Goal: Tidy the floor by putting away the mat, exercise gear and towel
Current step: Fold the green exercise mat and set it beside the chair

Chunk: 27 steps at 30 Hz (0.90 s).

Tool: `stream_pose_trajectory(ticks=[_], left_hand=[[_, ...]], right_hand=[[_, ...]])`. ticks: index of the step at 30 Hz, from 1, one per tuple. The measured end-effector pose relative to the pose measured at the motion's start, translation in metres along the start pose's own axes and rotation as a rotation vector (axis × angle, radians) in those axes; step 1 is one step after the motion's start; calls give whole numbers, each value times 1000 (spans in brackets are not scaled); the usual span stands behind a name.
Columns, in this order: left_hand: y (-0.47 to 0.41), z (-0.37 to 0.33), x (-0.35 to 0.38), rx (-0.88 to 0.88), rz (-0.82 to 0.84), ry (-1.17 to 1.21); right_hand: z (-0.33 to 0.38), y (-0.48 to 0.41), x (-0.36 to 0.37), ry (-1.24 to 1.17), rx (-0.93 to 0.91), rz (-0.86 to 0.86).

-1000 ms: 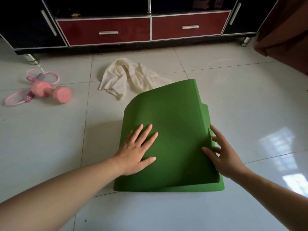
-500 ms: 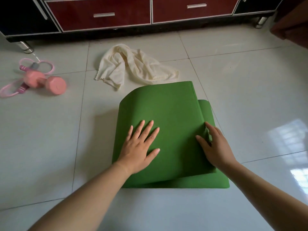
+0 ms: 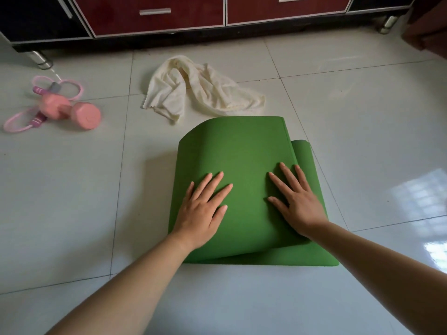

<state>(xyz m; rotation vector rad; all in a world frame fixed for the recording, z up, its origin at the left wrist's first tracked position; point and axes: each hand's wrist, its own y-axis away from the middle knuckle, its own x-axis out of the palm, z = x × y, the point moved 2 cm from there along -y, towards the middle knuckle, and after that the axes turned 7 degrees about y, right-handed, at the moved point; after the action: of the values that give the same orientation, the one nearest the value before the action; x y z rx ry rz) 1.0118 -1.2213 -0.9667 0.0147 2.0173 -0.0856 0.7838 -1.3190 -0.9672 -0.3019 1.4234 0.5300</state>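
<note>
A green mat point(image 3: 237, 151) lies folded over itself on the white tile floor, its top layer bulging above the lower one. My left hand point(image 3: 202, 209) presses flat on the left part of the top layer, fingers spread. Flat on the right part, near the folded edge, rests my right hand point(image 3: 296, 201). Beyond the mat a crumpled cream towel point(image 3: 200, 93) lies on the tiles. At the far left sits a pink dumbbell point(image 3: 72, 111) on top of a pink skipping rope point(image 3: 36, 102).
A low cabinet point(image 3: 157, 13) with two red drawers and black doors runs along the back on metal feet point(image 3: 40, 59). A dark brown piece of furniture point(image 3: 430, 25) fills the top right corner. Bare tiles point(image 3: 375, 117) spread to the right of the mat.
The mat's raised top layer has been pushed down flatter. My right hand moved from the mat's right edge onto its top surface. The camera tilted downward.
</note>
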Motion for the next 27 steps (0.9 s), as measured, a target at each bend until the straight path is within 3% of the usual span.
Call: stream_pose_trajectory(ticks=[7,10,15,19,23,27], left_hand=[[17,17,-7,-133,-50,226],[24,20,-10,-181,-62,274],[24,22,-19,-216,-43,319],[16,19,-25,-213,29,288],[-5,21,-37,-172,183,202],[-38,20,-48,-151,210,150]], right_hand=[[2,2,-3,-68,12,-16],[9,2,-5,43,18,-37],[43,-9,-15,92,-105,-17],[40,-12,-18,22,-39,-23],[28,-7,-24,-68,150,2],[19,-8,-36,-210,234,-28]])
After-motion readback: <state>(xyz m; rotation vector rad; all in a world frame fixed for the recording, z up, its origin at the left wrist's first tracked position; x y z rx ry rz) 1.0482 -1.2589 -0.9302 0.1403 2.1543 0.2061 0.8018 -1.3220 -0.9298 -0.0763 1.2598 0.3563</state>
